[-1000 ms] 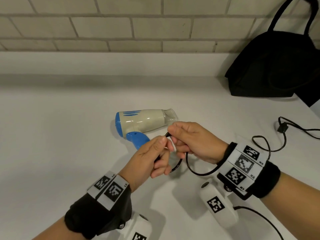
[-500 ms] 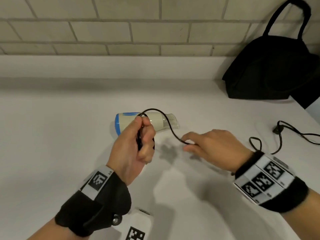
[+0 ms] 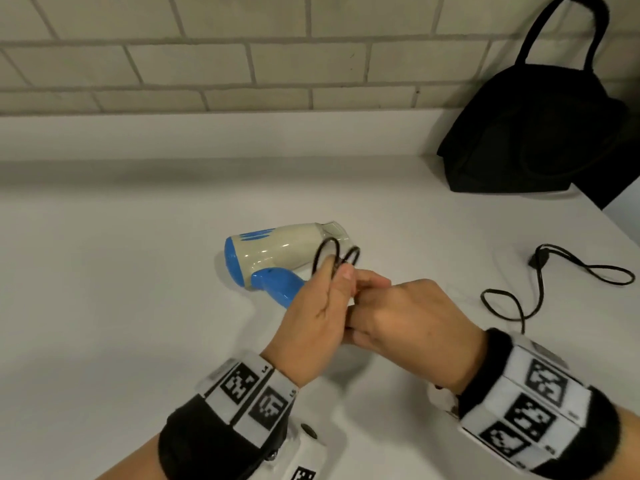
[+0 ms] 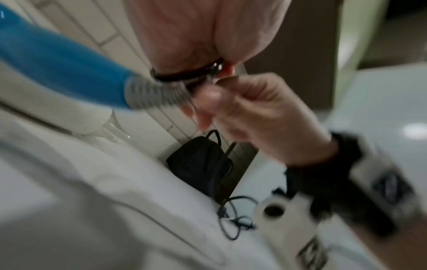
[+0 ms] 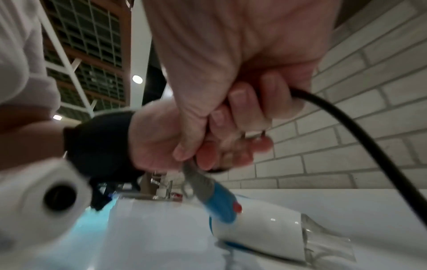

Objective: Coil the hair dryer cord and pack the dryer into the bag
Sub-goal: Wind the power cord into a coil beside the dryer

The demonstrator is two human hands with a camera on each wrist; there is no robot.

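Hair dryer [image 3: 277, 251] lies on its side on the white counter [image 3: 104, 289], blue rear cap to the left, clear nozzle to the right, blue handle angled toward me. Its black cord [image 3: 334, 254] rises in two small loops just above my left hand [image 3: 311, 323], whose thumb and fingers are curled round the gathered turns in front of the dryer's barrel. My right hand [image 3: 408, 317] is pressed up against the left, fingers bent in toward the same bundle; from the right wrist view I see the cord running out of its closed fingers [image 5: 275, 102], though the blur there keeps me from saying exactly which fingers pinch it. The rest of the cord trails slack across the counter to the right, ending at the plug [image 3: 538, 261], well apart from both hands. A black bag [image 3: 533, 140] with a loop handle stands at the back right, against the brick wall [image 3: 207, 64].
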